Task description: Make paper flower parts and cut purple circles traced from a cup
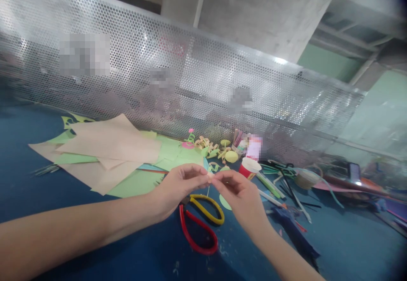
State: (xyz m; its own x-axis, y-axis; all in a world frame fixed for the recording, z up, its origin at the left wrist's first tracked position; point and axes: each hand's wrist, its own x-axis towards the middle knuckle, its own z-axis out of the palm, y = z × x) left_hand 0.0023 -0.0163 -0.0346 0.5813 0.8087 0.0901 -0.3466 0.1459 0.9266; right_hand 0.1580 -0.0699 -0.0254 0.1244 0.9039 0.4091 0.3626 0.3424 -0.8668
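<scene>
Now the left hand and right hand meet fingertip to fingertip, pinching a tiny pale piece, too blurred to identify, above the blue tabletop. Just below, scissors with red and yellow handles; beyond the right hand, a paper cup; leftward, overlapping paper sheets; behind, a perforated metal screen.

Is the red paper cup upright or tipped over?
Upright: the red paper cup shows its white rim uppermost, with the red wall below.

A blue table bears scissors; paper sheets lie behind.
</scene>
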